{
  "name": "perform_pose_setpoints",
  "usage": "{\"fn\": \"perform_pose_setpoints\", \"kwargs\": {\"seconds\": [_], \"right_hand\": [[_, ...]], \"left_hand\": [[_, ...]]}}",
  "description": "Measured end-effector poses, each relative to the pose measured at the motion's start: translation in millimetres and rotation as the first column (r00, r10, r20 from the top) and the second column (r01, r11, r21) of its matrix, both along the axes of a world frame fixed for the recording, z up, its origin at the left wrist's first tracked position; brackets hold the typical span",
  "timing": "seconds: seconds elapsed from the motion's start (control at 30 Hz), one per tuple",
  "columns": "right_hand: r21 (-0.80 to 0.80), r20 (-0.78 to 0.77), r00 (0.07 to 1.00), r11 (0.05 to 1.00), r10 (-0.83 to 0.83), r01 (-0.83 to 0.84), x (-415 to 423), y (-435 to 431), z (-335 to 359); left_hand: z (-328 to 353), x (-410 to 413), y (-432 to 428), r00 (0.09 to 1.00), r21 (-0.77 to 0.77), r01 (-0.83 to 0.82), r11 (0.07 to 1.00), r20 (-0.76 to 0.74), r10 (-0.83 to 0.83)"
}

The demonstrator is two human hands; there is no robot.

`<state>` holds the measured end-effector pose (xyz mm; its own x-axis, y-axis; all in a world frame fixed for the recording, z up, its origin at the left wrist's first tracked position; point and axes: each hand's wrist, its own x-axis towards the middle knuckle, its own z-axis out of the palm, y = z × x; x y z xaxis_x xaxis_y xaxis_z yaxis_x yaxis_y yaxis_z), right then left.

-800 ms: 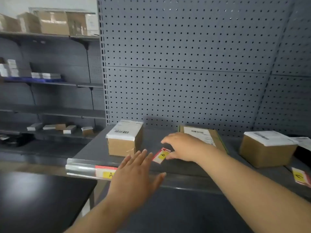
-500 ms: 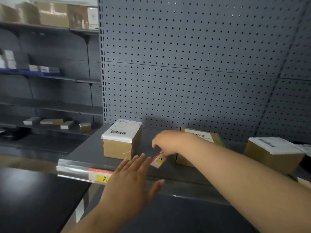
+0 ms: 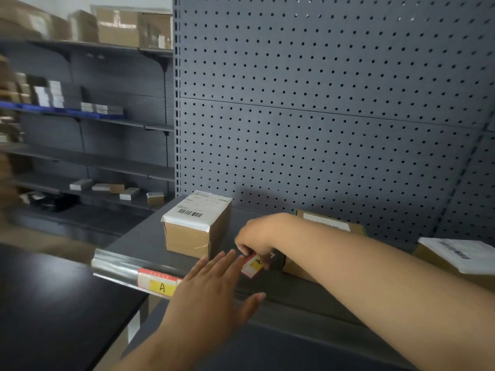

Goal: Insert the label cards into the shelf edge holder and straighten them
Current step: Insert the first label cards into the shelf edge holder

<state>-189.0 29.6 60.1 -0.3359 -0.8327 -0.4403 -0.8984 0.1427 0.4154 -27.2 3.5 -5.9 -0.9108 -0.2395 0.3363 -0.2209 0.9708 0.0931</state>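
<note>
Our right hand (image 3: 258, 236) pinches a red-and-yellow label card (image 3: 254, 265) low by the shelf (image 3: 139, 236), near a taped cardboard box (image 3: 192, 234). Our left hand (image 3: 211, 293) hovers flat, fingers straight and spread, over the clear shelf edge holder (image 3: 117, 265), where card A (image 3: 161, 287) already sits.

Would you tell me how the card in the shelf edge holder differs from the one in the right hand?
The A card sits in the clear holder, aligned with it; the held card is pinched by the right hand over the shelf, tilted. The A card's letter reads plainly; the held card's is unclear. Both show a red band and yellow patch.
</note>
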Motion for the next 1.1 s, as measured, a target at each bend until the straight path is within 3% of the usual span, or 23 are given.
{"fn": "perform_pose_setpoints", "kwargs": {"seconds": [0.23, 0.73, 1.1], "right_hand": [[0.045, 0.039, 0.996, 0.995, 0.082, -0.084, -10, -8, 2], [-0.033, 0.209, 0.977, 0.998, -0.038, 0.046, -31, -4, 0], [-0.089, 0.276, 0.961, 0.995, -0.024, 0.051, -42, -1, -4]], "left_hand": [[-2, -5, 0, 0.999, 0.021, -0.037, 0.999, 0.017, 0.037], [-6, -7, 1, 0.994, -0.009, -0.091, 0.996, 0.064, 0.091], [-7, -10, 3, 0.992, 0.009, -0.094, 0.996, 0.081, 0.093]]}}
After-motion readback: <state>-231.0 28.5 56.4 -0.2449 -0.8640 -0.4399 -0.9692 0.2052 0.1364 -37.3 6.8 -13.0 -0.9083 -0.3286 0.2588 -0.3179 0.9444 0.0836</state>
